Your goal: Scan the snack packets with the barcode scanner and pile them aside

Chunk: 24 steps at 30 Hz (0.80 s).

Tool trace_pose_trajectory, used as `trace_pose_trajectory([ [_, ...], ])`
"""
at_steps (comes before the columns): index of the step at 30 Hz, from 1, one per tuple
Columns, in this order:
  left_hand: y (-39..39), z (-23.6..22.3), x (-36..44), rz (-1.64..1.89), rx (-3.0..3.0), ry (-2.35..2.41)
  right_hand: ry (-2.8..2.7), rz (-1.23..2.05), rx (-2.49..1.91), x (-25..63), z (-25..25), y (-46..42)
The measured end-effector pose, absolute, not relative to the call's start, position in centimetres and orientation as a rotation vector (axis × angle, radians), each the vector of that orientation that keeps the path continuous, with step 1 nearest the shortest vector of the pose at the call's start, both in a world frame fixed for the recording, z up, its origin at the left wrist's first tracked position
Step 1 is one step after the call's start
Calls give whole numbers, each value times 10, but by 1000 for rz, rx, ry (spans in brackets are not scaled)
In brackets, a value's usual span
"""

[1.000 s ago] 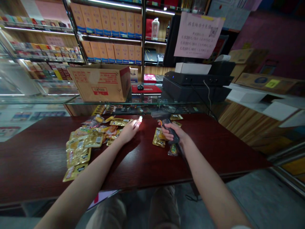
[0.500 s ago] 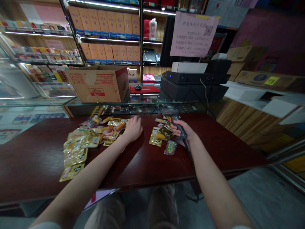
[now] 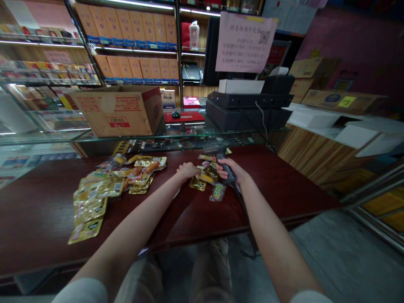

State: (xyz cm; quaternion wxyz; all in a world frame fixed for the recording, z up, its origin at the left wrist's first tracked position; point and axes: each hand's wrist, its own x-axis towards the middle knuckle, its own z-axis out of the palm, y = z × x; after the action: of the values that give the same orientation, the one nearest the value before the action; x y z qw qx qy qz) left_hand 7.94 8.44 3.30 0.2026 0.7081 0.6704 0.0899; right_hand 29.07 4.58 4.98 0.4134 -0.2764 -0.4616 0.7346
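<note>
My right hand (image 3: 234, 170) is wrapped round the handle of a dark barcode scanner (image 3: 227, 171), its cord running down over the table's front edge. Beside it lies a small pile of snack packets (image 3: 207, 173), gold and clear, with a green-and-yellow packet (image 3: 217, 192) in front. At this pile's left edge is my left hand (image 3: 188, 170), fingers curled and closed; whatever they may hold is hidden. On the left of the table spreads a larger heap of gold snack packets (image 3: 109, 185), with wrapped sausages (image 3: 152, 167) at its right end.
The dark red table (image 3: 176, 223) stands before a glass counter holding an open cardboard box (image 3: 116, 111), a red mat (image 3: 189, 117) and a black cash drawer (image 3: 246, 118). Shelves of orange boxes (image 3: 135, 29) rise behind. More cartons (image 3: 337, 101) sit at right.
My left hand has moved right, from the large heap to the small pile beside the scanner. My right hand still holds the scanner. The whole view has shifted slightly.
</note>
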Motion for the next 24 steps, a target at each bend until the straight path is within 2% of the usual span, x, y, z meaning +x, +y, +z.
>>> trace_pose_trajectory([
  [19,80,44,95,272,1887,1892,-1180,1827,-716,290,51,44],
  [22,85,36,95,422,1810,1871,-1180,1837,-716,291,50,45],
  [24,89,28,93,687,1728,1735,-1181,1844,-710,291,50,45],
])
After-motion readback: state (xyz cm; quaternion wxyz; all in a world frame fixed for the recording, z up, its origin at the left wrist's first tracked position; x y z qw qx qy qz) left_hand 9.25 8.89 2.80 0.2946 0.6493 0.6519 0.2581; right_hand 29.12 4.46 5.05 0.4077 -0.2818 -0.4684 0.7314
